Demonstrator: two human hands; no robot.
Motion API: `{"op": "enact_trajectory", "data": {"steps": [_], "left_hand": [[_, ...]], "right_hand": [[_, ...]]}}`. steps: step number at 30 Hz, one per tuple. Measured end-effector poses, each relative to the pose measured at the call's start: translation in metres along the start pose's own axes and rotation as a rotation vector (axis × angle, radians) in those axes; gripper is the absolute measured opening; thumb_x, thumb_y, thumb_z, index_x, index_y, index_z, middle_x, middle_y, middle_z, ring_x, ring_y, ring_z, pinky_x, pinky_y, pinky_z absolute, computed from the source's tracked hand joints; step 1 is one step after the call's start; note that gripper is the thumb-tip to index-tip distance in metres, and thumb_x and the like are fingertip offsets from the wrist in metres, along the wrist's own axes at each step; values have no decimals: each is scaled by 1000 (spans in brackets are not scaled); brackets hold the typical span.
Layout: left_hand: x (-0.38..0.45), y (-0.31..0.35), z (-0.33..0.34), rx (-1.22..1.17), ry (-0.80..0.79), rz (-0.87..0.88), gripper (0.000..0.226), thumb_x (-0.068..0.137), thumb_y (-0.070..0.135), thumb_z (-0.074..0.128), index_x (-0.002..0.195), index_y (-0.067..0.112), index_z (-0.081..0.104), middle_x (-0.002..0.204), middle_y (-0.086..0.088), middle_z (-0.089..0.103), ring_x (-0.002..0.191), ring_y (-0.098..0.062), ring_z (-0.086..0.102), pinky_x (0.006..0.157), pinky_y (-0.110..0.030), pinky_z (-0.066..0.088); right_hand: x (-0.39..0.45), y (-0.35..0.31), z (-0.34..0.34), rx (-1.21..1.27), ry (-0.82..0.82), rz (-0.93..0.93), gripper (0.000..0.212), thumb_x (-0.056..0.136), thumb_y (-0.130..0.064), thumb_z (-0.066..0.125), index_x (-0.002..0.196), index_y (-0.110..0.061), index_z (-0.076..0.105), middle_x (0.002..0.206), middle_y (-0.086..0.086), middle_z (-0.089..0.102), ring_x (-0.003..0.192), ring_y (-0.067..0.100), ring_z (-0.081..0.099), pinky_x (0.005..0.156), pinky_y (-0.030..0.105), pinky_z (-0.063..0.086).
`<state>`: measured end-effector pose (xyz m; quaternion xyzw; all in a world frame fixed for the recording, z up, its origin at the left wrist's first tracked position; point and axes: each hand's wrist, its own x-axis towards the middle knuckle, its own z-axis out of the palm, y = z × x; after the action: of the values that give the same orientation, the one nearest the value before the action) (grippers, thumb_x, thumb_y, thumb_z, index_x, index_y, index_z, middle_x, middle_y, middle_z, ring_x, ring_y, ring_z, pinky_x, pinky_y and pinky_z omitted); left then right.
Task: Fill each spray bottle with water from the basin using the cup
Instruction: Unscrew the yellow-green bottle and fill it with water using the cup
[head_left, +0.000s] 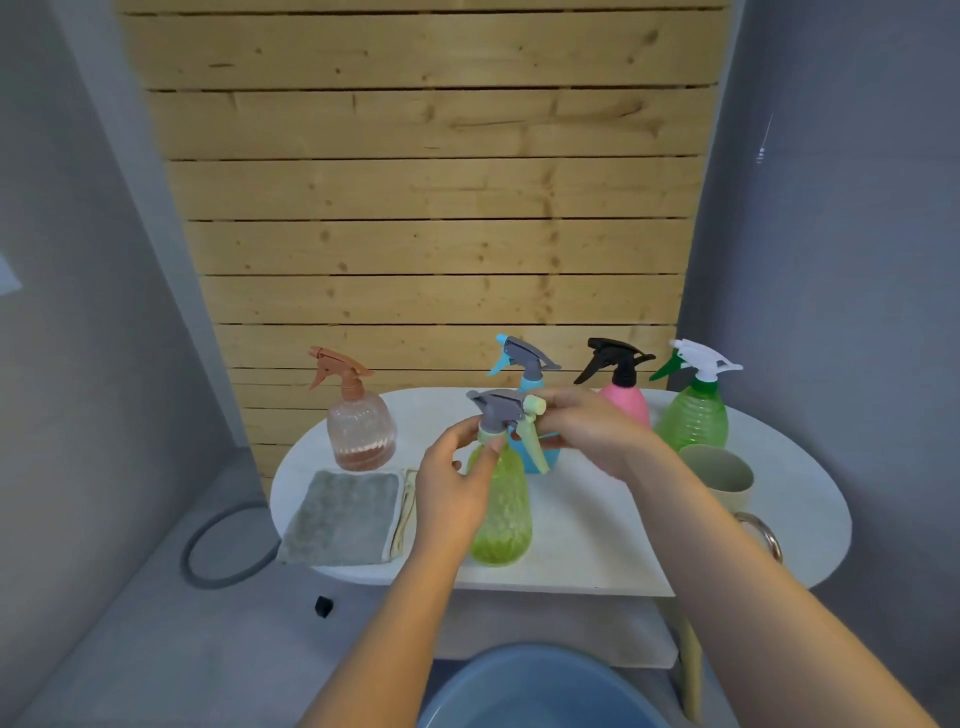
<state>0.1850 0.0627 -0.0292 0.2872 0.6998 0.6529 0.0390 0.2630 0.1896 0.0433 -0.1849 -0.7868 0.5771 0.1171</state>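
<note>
Centre frame: translucent yellow-green plastic spray bottle (501, 512) is gripped at the neck by left hand (453, 486); its grey trigger head (506, 410) is pinched by right hand (589, 434).

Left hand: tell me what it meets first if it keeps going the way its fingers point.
The left hand already touches it: its fingers point up and right onto the neck of the yellow-green spray bottle. Pushed further, it would probably meet the right hand on the trigger head, though depth is unclear.
</note>
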Motion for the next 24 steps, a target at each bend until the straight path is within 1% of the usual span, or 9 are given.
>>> {"op": "enact_trajectory", "data": {"steps": [3,5,7,10,12,15,17,20,24], "left_hand": [[1,1,-1,-27,-37,-21,19,90,29,62,107,36,60,107,19,63,102,-7,59,86,-24,47],[1,1,-1,-20,-73,-17,22,90,29,62,111,36,61,109,18,63,105,-6,58,91,-25,45],[1,-2,-1,-2,-108,-9,32,90,32,60,123,30,61,119,14,63,113,-7,57,99,-30,44],[4,-9,-4,-12,-166,-46,43,93,30,57,135,30,51,131,9,58,121,-8,53,105,-33,42],[1,-14,-6,-33,-170,-46,46,93,18,57,137,27,47,135,8,55,123,-7,51,104,-31,42],[-5,-20,-5,-90,-119,-35,44,89,5,59,130,20,53,127,7,59,119,-4,54,100,-23,43],[-7,-21,-2,-98,-76,-45,35,87,5,62,119,18,61,116,9,65,112,-4,58,93,-15,44],[-6,-22,3,-119,-39,-73,31,83,7,66,110,22,65,109,11,67,108,-4,59,94,-23,46],[-8,-18,6,-191,9,-54,35,85,4,64,109,29,59,111,14,65,109,-1,59,97,-26,47]], "right_hand": [[-2,20,9,87,-102,-78,28,88,1,57,92,-24,70,92,-8,73,93,5,66,83,14,48],[2,29,16,77,-35,-109,14,88,-9,62,95,-19,70,96,-3,72,97,9,65,90,22,48],[6,35,20,35,33,-148,12,88,-14,65,99,-14,68,104,4,67,102,16,62,95,30,47],[6,34,22,-14,51,-228,12,86,-10,66,97,-15,67,93,-5,65,89,5,61,82,18,47],[7,35,25,39,73,-233,16,83,-7,68,99,-8,65,93,-3,66,87,6,62,77,14,48],[8,40,33,194,117,-214,16,79,-2,71,87,-11,62,86,0,66,82,10,64,71,13,48],[10,39,37,176,152,-204,16,78,-4,74,80,-16,62,73,-8,65,71,4,63,66,14,48],[10,38,42,40,243,-228,26,77,-15,77,64,-28,60,54,-20,58,57,-6,55,61,10,42],[10,34,49,-51,366,-295,29,75,-24,78,63,-36,55,58,-23,57,62,-7,55,59,5,39]]}}
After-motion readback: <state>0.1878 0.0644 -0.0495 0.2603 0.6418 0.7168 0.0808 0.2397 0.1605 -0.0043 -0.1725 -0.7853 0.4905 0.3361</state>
